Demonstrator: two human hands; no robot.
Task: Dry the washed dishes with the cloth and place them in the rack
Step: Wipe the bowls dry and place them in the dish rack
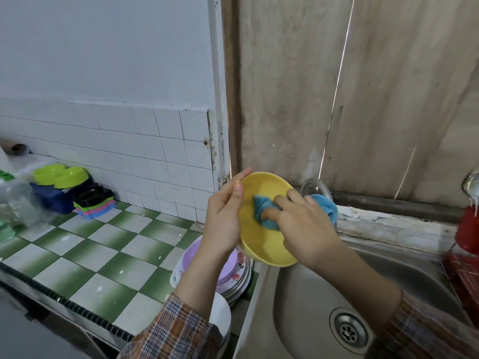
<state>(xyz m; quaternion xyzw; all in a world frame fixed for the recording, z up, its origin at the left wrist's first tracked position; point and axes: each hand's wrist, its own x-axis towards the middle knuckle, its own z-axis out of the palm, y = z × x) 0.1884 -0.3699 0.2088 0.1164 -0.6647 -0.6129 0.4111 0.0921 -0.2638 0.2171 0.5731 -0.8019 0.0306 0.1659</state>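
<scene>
Steel sink, checkered tile counter

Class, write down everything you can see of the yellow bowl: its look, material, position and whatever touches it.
The yellow bowl is round, plain and unpatterned, and looks like smooth plastic. It is held in the air, tilted so its inside faces the camera, above the near-left edge of the steel sink. The left hand grips its left rim. The right hand presses a bunched blue cloth against its inner surface. No chips or food are visible.
</scene>
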